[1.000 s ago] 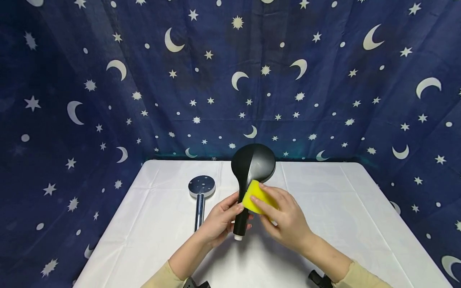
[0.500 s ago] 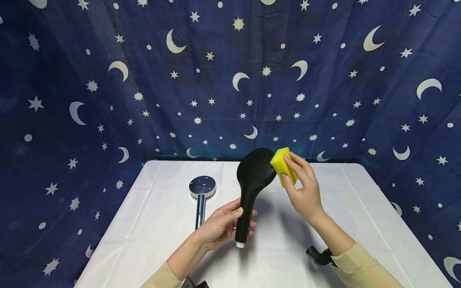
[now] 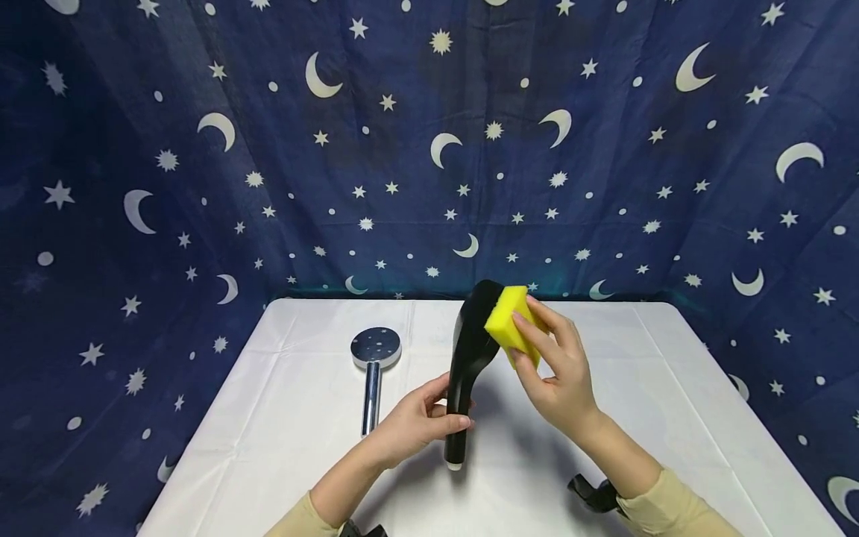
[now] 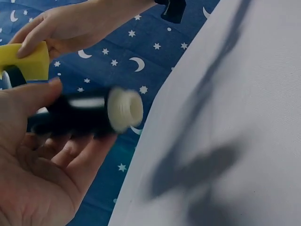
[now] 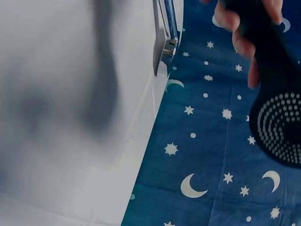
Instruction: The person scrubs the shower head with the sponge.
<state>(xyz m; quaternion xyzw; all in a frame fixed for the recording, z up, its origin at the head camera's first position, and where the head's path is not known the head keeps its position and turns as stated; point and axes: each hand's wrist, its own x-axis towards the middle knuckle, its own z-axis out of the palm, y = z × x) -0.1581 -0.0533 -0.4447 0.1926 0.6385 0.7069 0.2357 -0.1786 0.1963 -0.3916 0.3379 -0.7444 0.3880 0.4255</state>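
My left hand (image 3: 419, 421) grips the handle of a black shower head (image 3: 470, 350) and holds it upright above the white table (image 3: 282, 418). My right hand (image 3: 560, 373) pinches a yellow sponge (image 3: 510, 319) and presses it against the head's right edge. The left wrist view shows the black handle's white threaded end (image 4: 124, 109) in my palm (image 4: 42, 155), with the sponge (image 4: 28, 59) behind. In the right wrist view the shower head's nozzle face (image 5: 281, 129) shows at the right, with the left hand's fingers (image 5: 235, 28) around the handle above.
A chrome shower head (image 3: 374, 358) lies face up on the table to the left of my hands; its handle (image 5: 170, 21) shows in the right wrist view. Dark blue cloth with moons and stars (image 3: 429, 149) hangs behind and around the table.
The black shower head has turned edge-on to me. My right hand carried the sponge from the handle up to the head's rim, then slid it slightly left and down.
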